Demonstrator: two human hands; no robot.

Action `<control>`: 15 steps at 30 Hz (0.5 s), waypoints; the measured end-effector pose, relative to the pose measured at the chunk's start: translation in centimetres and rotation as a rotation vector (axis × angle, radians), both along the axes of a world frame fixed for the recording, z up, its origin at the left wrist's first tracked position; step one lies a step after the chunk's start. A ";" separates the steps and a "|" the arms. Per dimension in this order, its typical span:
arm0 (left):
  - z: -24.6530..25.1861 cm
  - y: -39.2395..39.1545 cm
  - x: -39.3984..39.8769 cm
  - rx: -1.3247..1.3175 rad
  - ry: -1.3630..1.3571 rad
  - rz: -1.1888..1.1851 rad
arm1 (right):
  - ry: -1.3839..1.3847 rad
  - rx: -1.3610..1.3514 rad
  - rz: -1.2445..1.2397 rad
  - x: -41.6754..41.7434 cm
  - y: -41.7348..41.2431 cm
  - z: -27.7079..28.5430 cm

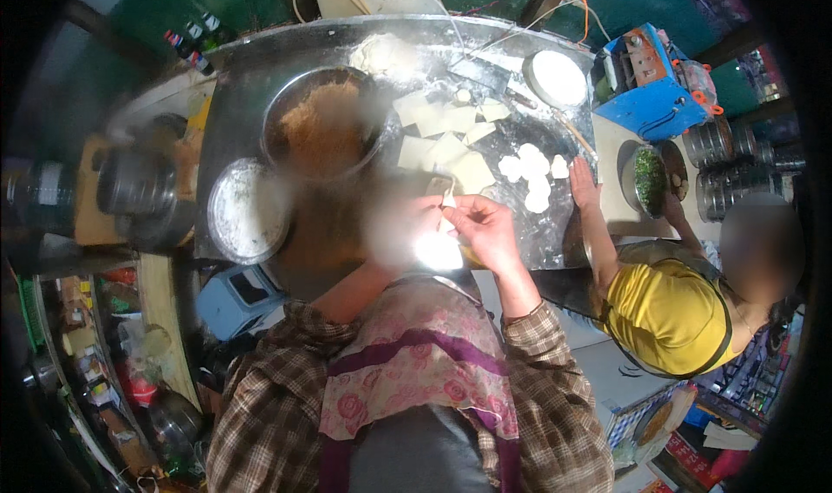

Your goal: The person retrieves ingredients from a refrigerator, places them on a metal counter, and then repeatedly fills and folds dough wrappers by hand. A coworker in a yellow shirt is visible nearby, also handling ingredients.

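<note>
My right hand [484,223] pinches the edge of a small piece of pale dough [448,208] between thumb and fingers. Against its other side is my left hand [413,215], largely veiled by a blur and glare, its fingertips close to the right ones. Just beyond them, square sheets of dough [471,171] overlap on the dark, floured worktop [513,233]. A large metal bowl [265,126] of brown crumbly filling [318,126] stands to the upper left. Several round white dough pieces [534,166] lie to the right.
A round floured tray [248,210] is at the left, a white-filled round container [558,79] at the back right. Near it lie a metal blade [480,74] and a rolling pin [575,132]. A co-worker in yellow [669,317] reaches onto the worktop and toward a bowl of chopped greens [649,178].
</note>
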State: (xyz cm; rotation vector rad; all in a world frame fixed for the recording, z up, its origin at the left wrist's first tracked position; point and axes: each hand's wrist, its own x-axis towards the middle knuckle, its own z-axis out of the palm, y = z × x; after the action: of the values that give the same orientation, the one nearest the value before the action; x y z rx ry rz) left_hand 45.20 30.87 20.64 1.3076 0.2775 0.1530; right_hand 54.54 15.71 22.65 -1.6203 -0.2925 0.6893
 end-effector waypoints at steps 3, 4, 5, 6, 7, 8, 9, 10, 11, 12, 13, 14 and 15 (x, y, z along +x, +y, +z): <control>3.1 0.2 -0.6 -0.076 0.040 -0.087 | 0.158 0.091 -0.001 -0.5 -0.4 0.2; 1.7 -0.1 -0.8 -0.088 0.028 -0.045 | 0.149 0.100 0.032 -0.7 -0.4 0.1; 1.3 -0.2 -1.1 -0.080 0.040 -0.027 | 0.139 0.096 0.054 -0.9 -0.4 0.1; 1.2 -0.2 -1.2 -0.071 0.052 -0.009 | 0.128 0.090 0.074 -1.0 -0.3 0.0; 1.2 -0.2 -1.4 -0.044 0.088 -0.013 | 0.118 0.086 0.094 -1.1 -0.3 0.0; 1.4 -0.2 -1.5 -0.046 0.108 -0.015 | 0.118 0.066 0.096 -1.1 -0.3 -0.2; 1.5 -0.3 -1.6 -0.050 0.126 -0.020 | 0.117 0.047 0.096 -1.1 -0.3 -0.4; 1.6 -0.4 -1.7 -0.083 0.129 -0.023 | 0.116 0.028 0.096 -1.1 -0.4 -0.5; 1.9 -0.5 -1.7 -0.085 0.129 -0.027 | 0.120 0.014 0.083 -1.3 -0.4 -0.3; 2.1 -0.5 -1.8 -0.084 0.129 -0.028 | 0.124 0.003 0.073 -1.3 -0.3 0.0; 2.5 -0.5 -1.8 -0.050 0.126 -0.032 | 0.128 -0.009 0.063 -1.4 -0.2 0.2; 2.8 -0.5 -1.8 -0.045 0.094 -0.055 | 0.128 0.004 0.065 -1.4 -0.2 0.3; 3.0 -0.5 -1.7 -0.042 0.061 -0.078 | 0.128 0.016 0.065 -1.5 -0.2 0.3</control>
State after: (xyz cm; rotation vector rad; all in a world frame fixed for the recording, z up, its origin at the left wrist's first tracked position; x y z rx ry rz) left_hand 43.49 30.37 23.67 1.2812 0.2796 0.0415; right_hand 53.07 15.47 22.97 -1.5494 -0.2575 0.8351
